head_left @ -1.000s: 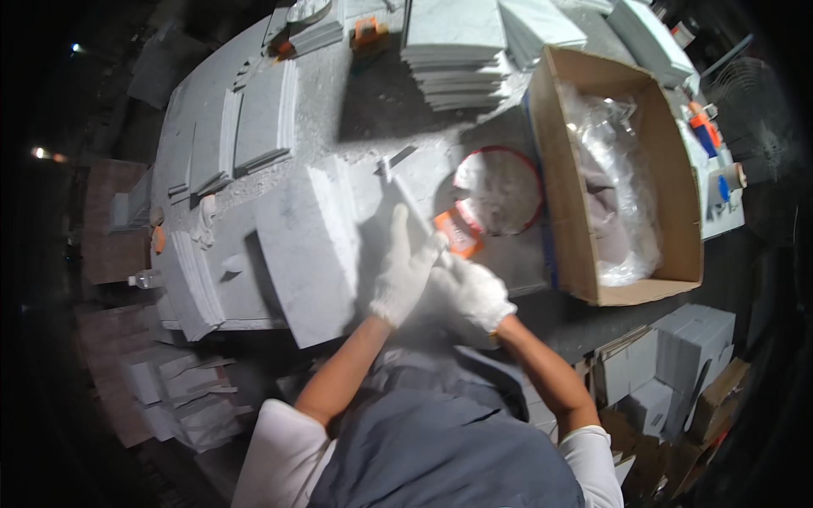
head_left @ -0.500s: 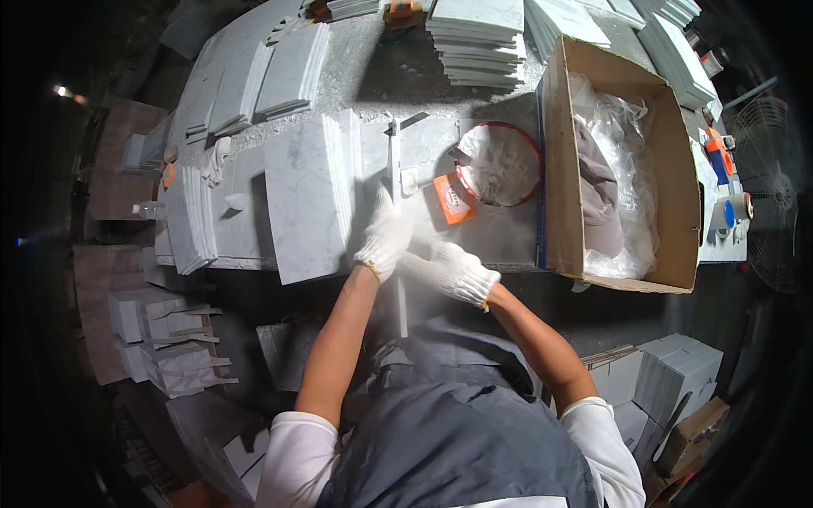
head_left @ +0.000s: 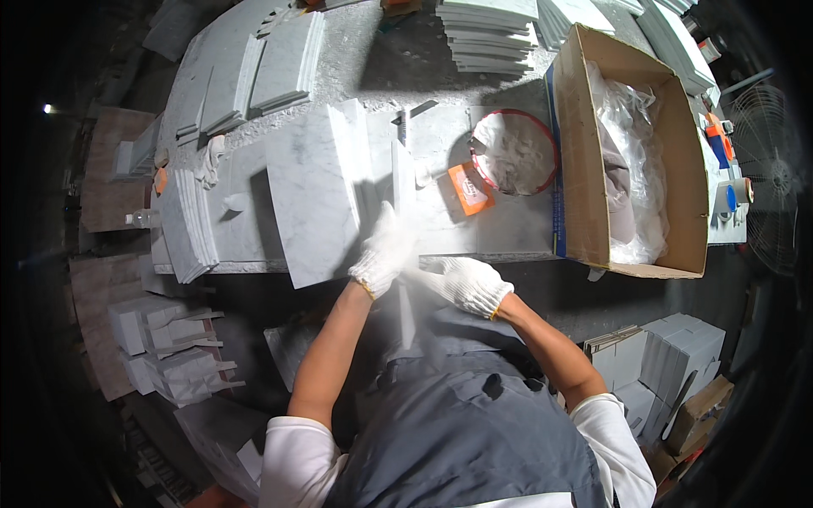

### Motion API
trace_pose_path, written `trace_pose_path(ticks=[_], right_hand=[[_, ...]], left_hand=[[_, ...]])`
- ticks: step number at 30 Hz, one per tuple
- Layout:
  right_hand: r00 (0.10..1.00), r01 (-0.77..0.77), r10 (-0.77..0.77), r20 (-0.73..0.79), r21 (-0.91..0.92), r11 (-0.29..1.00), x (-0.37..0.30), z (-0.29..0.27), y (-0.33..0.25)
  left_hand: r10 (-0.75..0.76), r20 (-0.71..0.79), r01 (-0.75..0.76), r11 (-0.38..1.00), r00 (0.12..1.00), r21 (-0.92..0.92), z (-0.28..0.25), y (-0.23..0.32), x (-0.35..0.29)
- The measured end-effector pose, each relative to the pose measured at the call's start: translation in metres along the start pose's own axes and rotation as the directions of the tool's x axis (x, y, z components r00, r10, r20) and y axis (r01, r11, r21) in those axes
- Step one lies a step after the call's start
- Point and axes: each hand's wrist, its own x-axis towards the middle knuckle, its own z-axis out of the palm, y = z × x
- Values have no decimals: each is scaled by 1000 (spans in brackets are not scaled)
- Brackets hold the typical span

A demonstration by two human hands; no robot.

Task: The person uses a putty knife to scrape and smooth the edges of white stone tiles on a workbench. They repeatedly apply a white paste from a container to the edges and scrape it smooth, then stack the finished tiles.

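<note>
A white marble tile point(head_left: 403, 173) stands on its long edge, seen nearly edge-on, with its near end past the table's front edge. My left hand point(head_left: 383, 254), in a white knitted glove, is closed on the tile from its left side. My right hand point(head_left: 466, 282), gloved alike, has its fingers bent against the tile's right side near the table edge. Whatever those fingers hold is hidden. Pale dust hangs around both hands and blurs the fingertips. Just left of the tile, a stack of marble tiles point(head_left: 312, 195) leans on edge.
To the right are an orange packet point(head_left: 471, 189), a red-rimmed round container point(head_left: 515, 188) with white powder, and a cardboard box point(head_left: 693, 195) holding clear plastic and grey cloth. Further tile stacks point(head_left: 487, 38) line the back. A fan point(head_left: 775, 173) stands far right.
The tile and my right hand have come slightly nearer to me. My left hand keeps its hold on the tile. The whole view has shifted a little.
</note>
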Motion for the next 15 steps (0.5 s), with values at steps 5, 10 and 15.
trace_pose_path(ticks=[5,10,15], right_hand=[[972,-181,227,57,797,577,-16,7,24],[748,241,333,-574,703,669,-28,-3,61],[594,420,321,-737,625,658,-7,-27,110]], left_hand=[[48,2,-48,999,999,25,-6,4,8],[146,4,-146,989,989,-16,-3,17,7],[179,-9,-172,926,984,-337,5,20,-1]])
